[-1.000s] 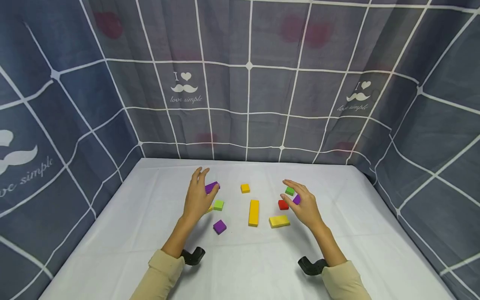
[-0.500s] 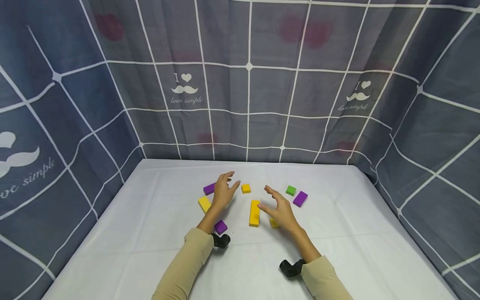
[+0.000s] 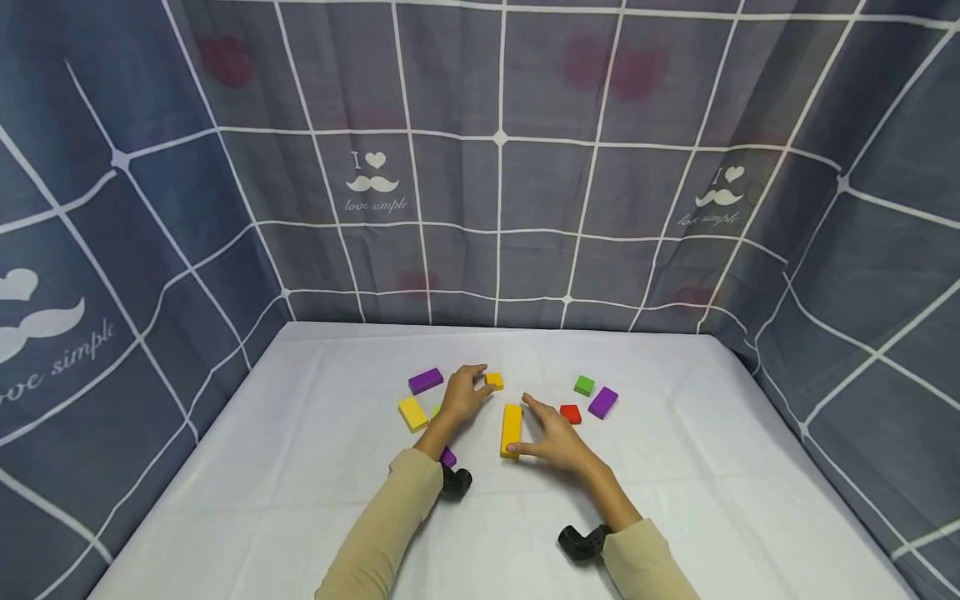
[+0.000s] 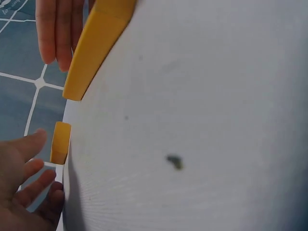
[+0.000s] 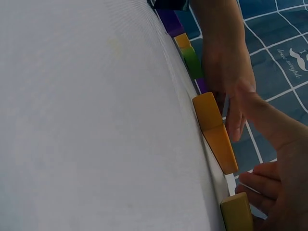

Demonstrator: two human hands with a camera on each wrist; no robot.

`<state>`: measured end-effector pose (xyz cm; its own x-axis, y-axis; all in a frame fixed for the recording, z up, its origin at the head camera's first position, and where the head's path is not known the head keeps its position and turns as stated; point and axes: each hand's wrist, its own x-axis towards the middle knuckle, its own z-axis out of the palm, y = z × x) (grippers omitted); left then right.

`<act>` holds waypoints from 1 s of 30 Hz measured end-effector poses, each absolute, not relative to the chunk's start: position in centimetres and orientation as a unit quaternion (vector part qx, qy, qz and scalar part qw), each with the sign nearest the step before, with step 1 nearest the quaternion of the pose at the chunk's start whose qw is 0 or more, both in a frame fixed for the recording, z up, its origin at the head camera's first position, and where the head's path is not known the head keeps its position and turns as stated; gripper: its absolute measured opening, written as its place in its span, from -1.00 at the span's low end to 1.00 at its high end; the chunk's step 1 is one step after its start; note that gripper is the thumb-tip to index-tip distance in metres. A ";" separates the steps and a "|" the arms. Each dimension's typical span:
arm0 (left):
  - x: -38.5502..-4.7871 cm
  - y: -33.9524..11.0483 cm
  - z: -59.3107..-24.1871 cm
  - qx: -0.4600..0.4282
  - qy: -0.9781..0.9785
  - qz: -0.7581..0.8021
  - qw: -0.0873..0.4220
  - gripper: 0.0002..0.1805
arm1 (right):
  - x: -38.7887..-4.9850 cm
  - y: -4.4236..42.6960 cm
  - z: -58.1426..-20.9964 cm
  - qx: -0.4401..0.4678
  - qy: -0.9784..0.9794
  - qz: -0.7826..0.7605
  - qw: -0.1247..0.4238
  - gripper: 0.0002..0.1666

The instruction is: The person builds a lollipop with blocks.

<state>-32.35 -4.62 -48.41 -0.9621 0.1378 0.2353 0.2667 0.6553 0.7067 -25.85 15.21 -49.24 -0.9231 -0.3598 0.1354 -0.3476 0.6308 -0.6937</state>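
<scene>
My left hand [image 3: 463, 398] is beside the small orange block [image 3: 494, 382], its thumb and fingers spread near it; in the left wrist view a gap shows between the thumb and this block [image 4: 60, 142]. My right hand [image 3: 561, 443] spreads over the right side of the long orange block [image 3: 511, 431], the thumb overlapping its near end and the fingers by its far end. Whether the thumb touches it, I cannot tell. A yellow block [image 5: 237, 212] shows under the right hand in the right wrist view; in the head view that hand hides it.
Left of the left hand lie a purple block [image 3: 426, 381], a yellow block [image 3: 412, 414] and, partly covered by the arm, a light green block [image 3: 436, 410] and a purple cube [image 3: 448, 457]. On the right are red [image 3: 571, 414], green [image 3: 584, 385] and purple [image 3: 603, 402] blocks.
Both hands have moved inward. The left hand has gone right to the small orange block; the right hand has gone left to the long orange block. The blocks lie where they were.
</scene>
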 end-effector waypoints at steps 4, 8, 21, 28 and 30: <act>-32.3 -4.5 -48.5 -0.114 -0.918 -0.369 0.085 -0.55 | -25.5 15.2 -49.2 -0.212 0.910 -0.355 0.011 0.26; -32.4 -4.4 -48.6 -0.107 -0.927 -0.350 0.087 -0.58 | -25.4 15.1 -49.3 -0.223 0.920 -0.322 0.011 0.26; -32.1 -4.8 -48.4 -0.103 -0.931 -0.337 0.092 -0.67 | -25.2 14.9 -49.3 -0.224 0.922 -0.315 0.002 0.17; -30.6 -6.1 -48.2 -0.146 -0.905 -0.380 0.121 -0.68 | -23.9 14.7 -49.0 -0.260 0.906 -0.333 -0.020 0.19; -30.1 -6.4 -48.2 -0.162 -0.902 -0.382 0.120 -0.68 | -23.4 14.5 -48.9 -0.268 0.903 -0.335 -0.011 0.18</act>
<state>-30.11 -6.38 -48.24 -0.9186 0.2001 0.3408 0.3841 0.6549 0.6508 -23.43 14.51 -48.85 -0.8556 -0.4773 0.2003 -0.4924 0.6314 -0.5990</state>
